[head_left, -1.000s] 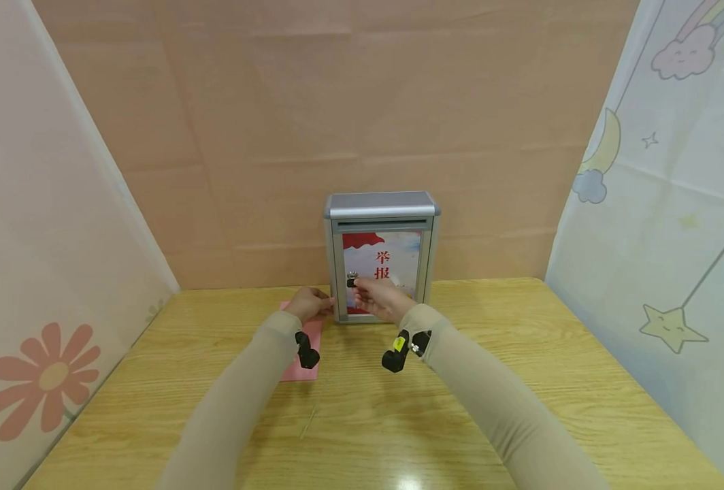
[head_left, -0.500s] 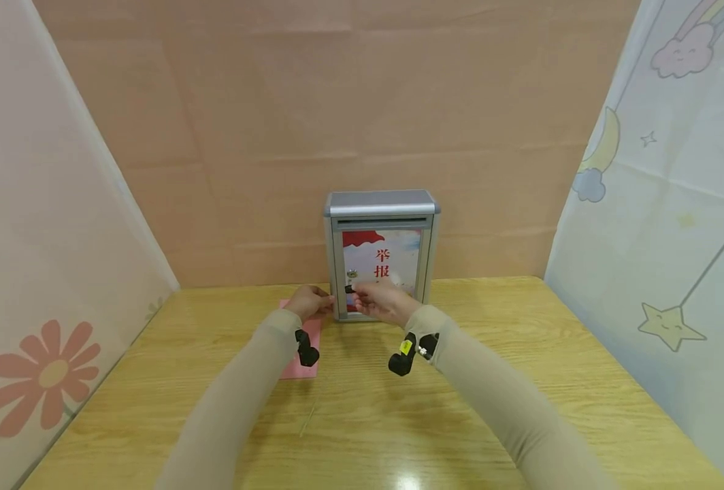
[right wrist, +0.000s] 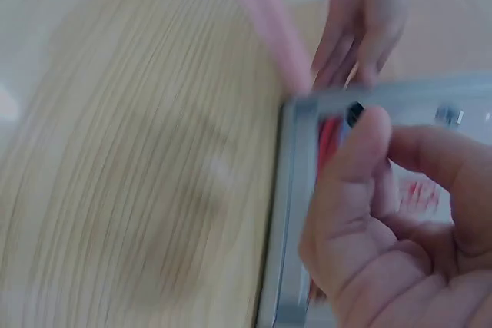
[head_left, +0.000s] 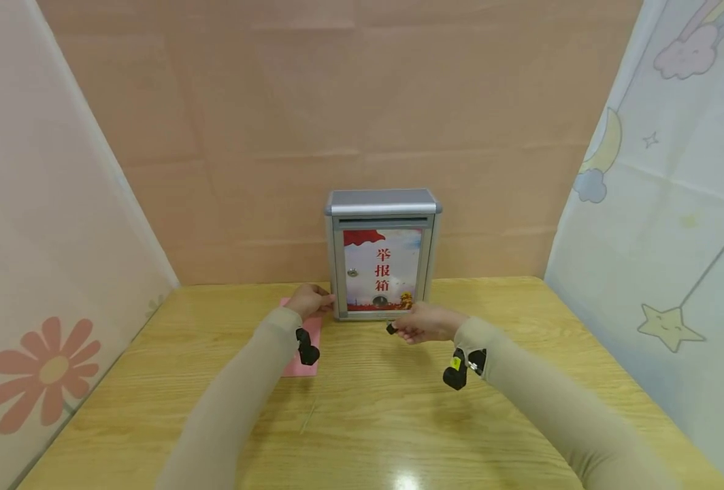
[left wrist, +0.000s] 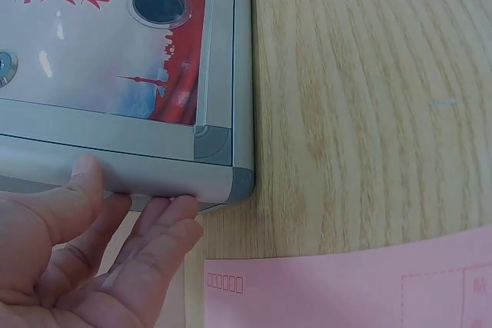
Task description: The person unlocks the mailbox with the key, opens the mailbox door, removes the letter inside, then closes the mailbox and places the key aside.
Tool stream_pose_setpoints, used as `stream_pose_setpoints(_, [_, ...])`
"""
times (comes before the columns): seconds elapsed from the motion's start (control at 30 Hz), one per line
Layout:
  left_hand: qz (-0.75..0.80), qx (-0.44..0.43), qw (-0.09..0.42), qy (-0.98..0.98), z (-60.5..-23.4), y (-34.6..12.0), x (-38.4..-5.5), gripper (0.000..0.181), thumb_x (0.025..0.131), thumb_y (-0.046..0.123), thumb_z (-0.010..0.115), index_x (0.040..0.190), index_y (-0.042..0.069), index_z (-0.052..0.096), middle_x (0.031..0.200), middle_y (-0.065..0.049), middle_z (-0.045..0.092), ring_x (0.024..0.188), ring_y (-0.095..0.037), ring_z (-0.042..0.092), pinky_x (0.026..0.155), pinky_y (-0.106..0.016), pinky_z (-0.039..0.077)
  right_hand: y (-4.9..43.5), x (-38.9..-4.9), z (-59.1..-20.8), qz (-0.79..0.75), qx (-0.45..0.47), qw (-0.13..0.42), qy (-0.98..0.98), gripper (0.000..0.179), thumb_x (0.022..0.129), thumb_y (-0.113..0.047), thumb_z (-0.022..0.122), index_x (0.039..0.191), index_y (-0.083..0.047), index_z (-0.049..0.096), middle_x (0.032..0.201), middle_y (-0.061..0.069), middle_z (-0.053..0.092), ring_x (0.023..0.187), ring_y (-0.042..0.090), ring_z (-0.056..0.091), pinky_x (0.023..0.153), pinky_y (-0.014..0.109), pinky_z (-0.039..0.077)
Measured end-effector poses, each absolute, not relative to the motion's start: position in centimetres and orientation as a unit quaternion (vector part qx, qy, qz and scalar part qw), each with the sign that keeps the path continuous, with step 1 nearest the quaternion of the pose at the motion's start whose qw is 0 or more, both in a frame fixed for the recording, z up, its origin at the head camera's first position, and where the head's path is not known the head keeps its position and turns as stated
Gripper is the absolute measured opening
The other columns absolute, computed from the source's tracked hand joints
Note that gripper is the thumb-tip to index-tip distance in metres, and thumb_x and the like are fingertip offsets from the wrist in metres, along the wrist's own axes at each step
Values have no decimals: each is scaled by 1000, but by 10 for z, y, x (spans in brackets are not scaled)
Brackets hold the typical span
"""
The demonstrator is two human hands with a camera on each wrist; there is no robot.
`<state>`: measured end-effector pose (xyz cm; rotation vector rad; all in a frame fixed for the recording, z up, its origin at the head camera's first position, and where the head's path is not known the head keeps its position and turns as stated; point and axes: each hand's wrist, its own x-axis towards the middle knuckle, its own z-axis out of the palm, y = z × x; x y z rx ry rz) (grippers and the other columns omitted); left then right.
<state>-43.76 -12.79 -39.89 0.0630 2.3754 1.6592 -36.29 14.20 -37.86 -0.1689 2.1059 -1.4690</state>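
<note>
A silver metal drop box (head_left: 429,272) with a slot near its top and a poster with red characters stands upright at the back of the table. My left hand (head_left: 310,301) touches its left side, thumb near the front edge and the other fingers farther back, as the left wrist view shows. My right hand (head_left: 426,322) is in front of the box's lower right part and pinches a small black-headed key (head_left: 391,328) between thumb and forefinger. The round lock (head_left: 352,273) at the left of the door has nothing in it. The door is closed.
A pink envelope (head_left: 308,369) lies on the wooden table (head_left: 362,408), partly under the left wrist. A thin pale strip (head_left: 308,416) is on the table nearer me. A peach backdrop (head_left: 264,204) rises behind the box.
My right hand has drawn the key away from the lock and moved down and to the right, uncovering the lower poster. My left hand has stayed at the box's side.
</note>
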Motion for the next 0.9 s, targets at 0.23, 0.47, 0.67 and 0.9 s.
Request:
stream_pose_setpoints(0.23, [566,16,117,816,-397,-129,-435,37,96,15,62,123,-10,53,112,-22,65,109,-37,62,99,-45,50,180,-372,-392,-493,-36,284,822,18,98,-8,50,87,3,60,69,-1,59,56,3,53,56,14,49])
stream_pose_setpoints(0.47, [561,20,117,819,-396,-128,-433,41,96,16,61,126,-11,52,115,-24,64,109,-37,62,98,-45,50,189,-376,-397,-466,-8,286,838,18,98,-7,52,94,8,62,66,0,59,53,3,52,55,13,49])
stream_pose_setpoints(0.67, [564,25,119,817,-399,-129,-438,42,96,16,61,128,-11,51,116,-24,64,112,-38,61,99,-46,49,187,-380,-404,-432,22,288,854,15,95,-3,56,86,5,63,63,2,58,52,5,52,53,14,49])
stream_pose_setpoints(0.9, [564,25,119,817,-402,-130,-441,38,96,15,61,124,-10,53,112,-23,66,110,-38,62,98,-45,50,188,-382,-407,-410,47,289,864,12,93,-2,57,84,4,62,60,2,56,49,5,50,51,14,48])
